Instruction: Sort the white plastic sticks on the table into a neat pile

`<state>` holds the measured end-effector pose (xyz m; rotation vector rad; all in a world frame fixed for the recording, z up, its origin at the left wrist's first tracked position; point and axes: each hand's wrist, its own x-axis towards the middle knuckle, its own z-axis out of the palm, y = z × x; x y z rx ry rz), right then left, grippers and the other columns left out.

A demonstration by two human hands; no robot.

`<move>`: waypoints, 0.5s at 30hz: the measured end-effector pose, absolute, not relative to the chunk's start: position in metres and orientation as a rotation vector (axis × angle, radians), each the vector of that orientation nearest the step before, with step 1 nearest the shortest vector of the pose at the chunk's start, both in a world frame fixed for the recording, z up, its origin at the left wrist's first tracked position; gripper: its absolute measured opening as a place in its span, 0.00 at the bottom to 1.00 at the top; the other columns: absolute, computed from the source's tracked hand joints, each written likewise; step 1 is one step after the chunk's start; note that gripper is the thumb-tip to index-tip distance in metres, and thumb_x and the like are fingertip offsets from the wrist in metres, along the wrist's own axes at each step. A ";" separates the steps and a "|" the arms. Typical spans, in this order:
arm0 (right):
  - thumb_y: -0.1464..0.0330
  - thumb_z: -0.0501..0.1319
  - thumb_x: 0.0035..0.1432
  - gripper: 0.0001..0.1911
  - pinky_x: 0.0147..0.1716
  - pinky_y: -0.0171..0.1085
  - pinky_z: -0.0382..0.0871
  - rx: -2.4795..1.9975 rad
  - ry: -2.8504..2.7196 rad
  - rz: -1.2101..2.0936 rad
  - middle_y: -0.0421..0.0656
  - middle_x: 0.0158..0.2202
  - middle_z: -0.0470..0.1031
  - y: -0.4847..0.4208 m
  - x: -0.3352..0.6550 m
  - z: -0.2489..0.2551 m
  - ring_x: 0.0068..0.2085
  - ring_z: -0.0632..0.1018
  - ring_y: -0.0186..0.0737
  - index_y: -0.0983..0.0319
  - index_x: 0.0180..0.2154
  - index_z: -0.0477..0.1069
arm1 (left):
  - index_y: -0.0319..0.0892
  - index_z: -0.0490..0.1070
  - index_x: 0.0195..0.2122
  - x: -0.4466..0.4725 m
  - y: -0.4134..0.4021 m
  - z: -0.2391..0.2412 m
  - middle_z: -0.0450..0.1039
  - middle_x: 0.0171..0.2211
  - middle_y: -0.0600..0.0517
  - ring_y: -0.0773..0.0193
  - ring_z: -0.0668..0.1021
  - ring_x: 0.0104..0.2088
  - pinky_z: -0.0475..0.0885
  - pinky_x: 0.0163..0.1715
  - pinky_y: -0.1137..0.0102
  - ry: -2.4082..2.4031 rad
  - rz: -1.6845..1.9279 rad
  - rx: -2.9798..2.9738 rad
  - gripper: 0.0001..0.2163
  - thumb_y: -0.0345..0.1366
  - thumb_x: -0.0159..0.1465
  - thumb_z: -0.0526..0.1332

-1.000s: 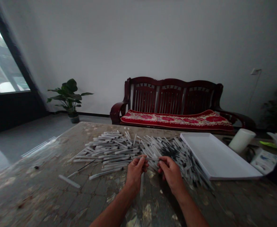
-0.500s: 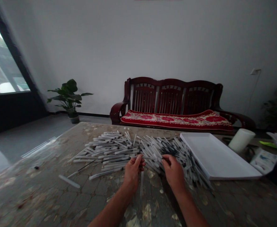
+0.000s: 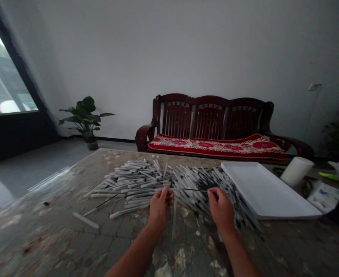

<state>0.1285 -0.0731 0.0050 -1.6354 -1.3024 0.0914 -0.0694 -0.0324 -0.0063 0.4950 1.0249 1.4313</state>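
Observation:
A thin pen refill [image 3: 192,189], pale toward one end and black toward the other, stretches level between my hands. Closed fingers of my left hand [image 3: 159,202] pinch its pale end. At the dark end, my right hand [image 3: 220,207] grips the thin tip between thumb and forefinger. Beneath and behind them spreads a large heap of whitish pens [image 3: 146,181], with dark refills [image 3: 208,181] mixed in on the right. Left of the heap, a loose white pen barrel [image 3: 85,220] and another refill [image 3: 101,204] lie on the table.
A shallow white tray [image 3: 270,192] sits right of the heap on the stone-patterned table [image 3: 100,246]. Beyond it are a white roll [image 3: 297,171] and a printed packet [image 3: 324,196]. A dark wooden bench [image 3: 210,119] and a potted plant [image 3: 85,119] stand behind the table.
My right hand has moved right, away from my left hand, and the refill now shows stretched between them. My left hand has shifted slightly left and up.

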 end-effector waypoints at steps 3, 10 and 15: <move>0.56 0.53 0.61 0.17 0.38 0.40 0.66 -1.685 -1.224 -0.014 0.46 0.33 0.78 -0.073 0.144 0.008 0.35 0.76 0.44 0.60 0.33 0.74 | 0.38 0.76 0.34 -0.071 -0.030 -0.008 0.74 0.25 0.53 0.70 0.75 0.22 0.65 0.20 0.76 1.067 1.436 0.524 0.22 0.48 0.43 0.73; 0.61 0.55 0.62 0.14 0.47 0.45 0.65 -1.687 -1.247 -0.139 0.50 0.41 0.76 -0.078 0.135 0.010 0.44 0.74 0.48 0.61 0.40 0.74 | 0.38 0.75 0.38 -0.063 -0.033 -0.007 0.76 0.28 0.52 0.69 0.76 0.21 0.65 0.18 0.76 1.109 1.172 0.838 0.18 0.44 0.51 0.68; 0.67 0.58 0.61 0.08 0.54 0.46 0.62 -1.367 -1.787 -0.082 0.46 0.45 0.76 -0.097 0.079 0.010 0.49 0.72 0.46 0.58 0.41 0.73 | 0.39 0.68 0.53 -0.066 -0.029 -0.007 0.77 0.28 0.52 0.69 0.73 0.18 0.60 0.15 0.76 1.202 1.195 1.019 0.24 0.43 0.57 0.63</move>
